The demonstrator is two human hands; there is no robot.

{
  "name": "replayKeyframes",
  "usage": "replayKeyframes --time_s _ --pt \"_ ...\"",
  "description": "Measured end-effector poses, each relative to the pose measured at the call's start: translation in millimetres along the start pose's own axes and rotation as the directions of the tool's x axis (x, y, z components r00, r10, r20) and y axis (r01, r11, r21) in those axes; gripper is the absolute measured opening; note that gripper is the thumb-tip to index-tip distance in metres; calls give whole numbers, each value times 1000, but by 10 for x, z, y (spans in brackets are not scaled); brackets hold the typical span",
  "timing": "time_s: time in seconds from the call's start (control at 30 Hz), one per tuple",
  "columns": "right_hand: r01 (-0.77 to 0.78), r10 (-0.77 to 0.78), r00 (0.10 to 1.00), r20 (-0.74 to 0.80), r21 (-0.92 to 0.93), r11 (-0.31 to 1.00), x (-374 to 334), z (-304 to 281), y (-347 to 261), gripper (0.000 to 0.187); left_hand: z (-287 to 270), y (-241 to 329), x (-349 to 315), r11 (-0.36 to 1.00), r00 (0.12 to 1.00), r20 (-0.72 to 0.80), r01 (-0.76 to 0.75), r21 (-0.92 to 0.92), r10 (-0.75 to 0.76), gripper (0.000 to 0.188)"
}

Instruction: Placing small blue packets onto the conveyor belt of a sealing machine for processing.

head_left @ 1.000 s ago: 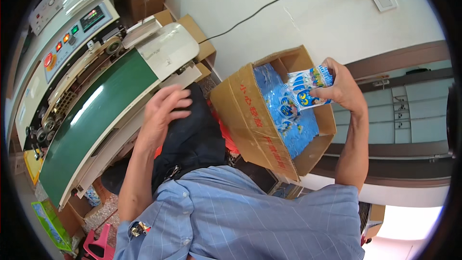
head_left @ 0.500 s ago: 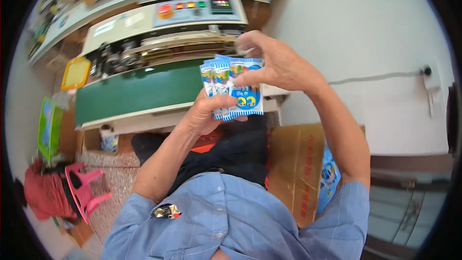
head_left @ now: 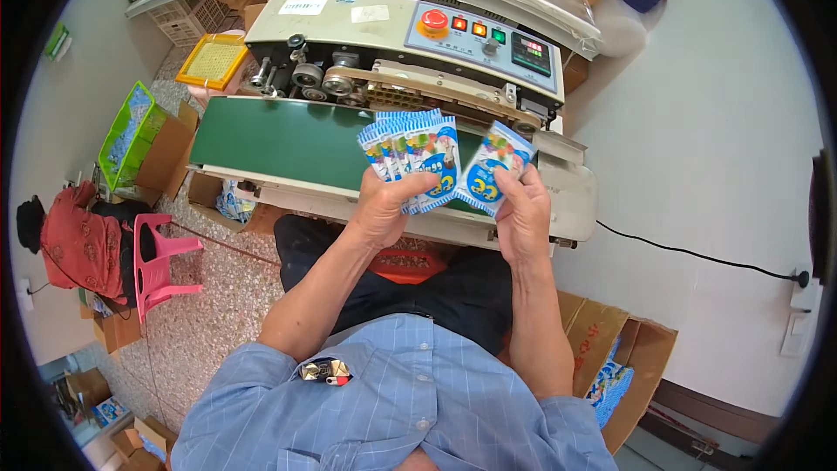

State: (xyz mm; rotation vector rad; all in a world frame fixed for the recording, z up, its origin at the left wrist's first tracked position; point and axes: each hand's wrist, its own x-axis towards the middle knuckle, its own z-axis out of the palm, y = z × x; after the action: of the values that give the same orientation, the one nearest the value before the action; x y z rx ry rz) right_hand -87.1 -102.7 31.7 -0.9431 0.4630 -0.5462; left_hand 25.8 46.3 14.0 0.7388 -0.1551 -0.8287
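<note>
Fanned out in my left hand are several small blue-and-white packets, with the thumb pressed on the front one. My right hand pinches a single packet of the same kind between thumb and fingers, just right of the fan. Both hands hover over the green conveyor belt of a band sealing machine. That machine has a red stop knob, lit buttons and a small display. The packets hide part of the belt.
To the right stands an open cardboard box with blue packets inside. At the left are a bright green basket, a pink stool and a yellow-framed tray. A black cable runs to the wall socket.
My right hand has come down from above the packets and now holds one apart to their right. The fan in my left hand is spread wider. The whole view has shifted.
</note>
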Motion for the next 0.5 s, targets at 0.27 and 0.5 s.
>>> replayKeyframes --time_s 0.27,0.5 --pt "-57 -21 951 -308 -242 969 137 -844 -253 25 36 15 46 992 997 -45 72 104 -68 48" --pt "-163 55 948 -313 -331 930 461 -937 -212 22 143 -58 145 985 994 -42 105 137 -100 57"
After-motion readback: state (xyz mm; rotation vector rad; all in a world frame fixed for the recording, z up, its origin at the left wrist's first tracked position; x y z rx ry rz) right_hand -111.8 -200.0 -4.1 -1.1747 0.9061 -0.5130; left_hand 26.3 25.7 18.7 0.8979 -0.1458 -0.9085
